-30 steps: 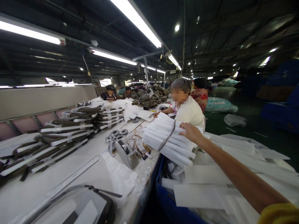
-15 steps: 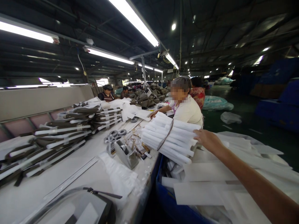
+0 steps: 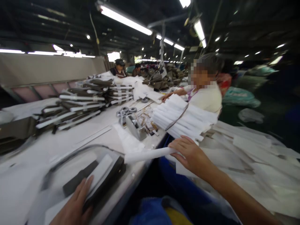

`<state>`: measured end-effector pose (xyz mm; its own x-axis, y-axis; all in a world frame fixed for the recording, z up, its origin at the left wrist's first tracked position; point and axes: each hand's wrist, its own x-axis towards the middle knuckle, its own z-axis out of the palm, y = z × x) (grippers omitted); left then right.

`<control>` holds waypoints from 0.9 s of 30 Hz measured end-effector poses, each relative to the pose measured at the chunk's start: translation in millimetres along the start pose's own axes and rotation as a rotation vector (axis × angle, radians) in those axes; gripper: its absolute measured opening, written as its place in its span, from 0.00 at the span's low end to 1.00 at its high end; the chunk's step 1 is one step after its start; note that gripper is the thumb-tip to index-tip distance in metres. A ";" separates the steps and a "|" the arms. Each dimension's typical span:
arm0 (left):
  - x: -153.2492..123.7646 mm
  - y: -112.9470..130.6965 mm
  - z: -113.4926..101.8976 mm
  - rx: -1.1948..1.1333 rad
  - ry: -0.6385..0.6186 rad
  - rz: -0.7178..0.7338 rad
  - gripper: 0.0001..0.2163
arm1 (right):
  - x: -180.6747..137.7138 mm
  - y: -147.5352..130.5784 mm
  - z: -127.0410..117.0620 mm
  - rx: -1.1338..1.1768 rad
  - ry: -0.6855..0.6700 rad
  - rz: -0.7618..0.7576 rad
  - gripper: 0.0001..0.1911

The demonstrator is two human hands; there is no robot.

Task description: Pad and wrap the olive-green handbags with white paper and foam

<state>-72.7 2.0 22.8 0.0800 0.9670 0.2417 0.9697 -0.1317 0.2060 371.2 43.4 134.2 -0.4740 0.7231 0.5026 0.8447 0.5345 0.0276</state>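
Note:
My right hand [image 3: 187,153] grips one end of a white foam tube [image 3: 150,154] that reaches left over the table's edge. A bundle of similar white foam tubes [image 3: 182,114], tied with a dark band, lies just beyond it. At the lower left, my left hand [image 3: 75,203] lies with fingers stretched out on a dark grey bag [image 3: 114,175], beside a white strip [image 3: 102,172] on it. A dark strap loop curves behind, under what looks like clear film. My left thumb cannot be made out clearly.
The table [image 3: 89,140] bears a stack of grey bags with white tubes [image 3: 82,100], a tape dispenser [image 3: 136,128], tape rolls [image 3: 125,111] and scraps. A blue bin [image 3: 173,178] with white foam sheets [image 3: 246,162] stands to the right. A co-worker [image 3: 206,93] is beyond the bundle.
My right hand has drawn back from the bundle, now with one foam tube in it. My left hand has come into view on the bag. The view has turned left and down.

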 end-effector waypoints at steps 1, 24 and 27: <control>1.0 -0.6 -8.2 0.059 -0.090 -0.038 0.30 | 9.8 -20.2 15.3 0.091 -0.047 -0.077 0.10; 3.1 5.8 -25.7 0.123 -0.198 0.065 0.39 | 61.5 -195.1 178.7 0.352 0.026 -0.430 0.10; -3.2 8.4 -16.3 0.145 -0.135 0.068 0.35 | 62.3 -181.7 183.8 0.443 0.146 -0.574 0.13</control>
<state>-68.6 -5.7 39.2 0.1669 0.9787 0.1193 0.9833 -0.1741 0.0527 142.4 71.7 1.7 -0.7473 0.2276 0.6243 0.2796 0.9600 -0.0153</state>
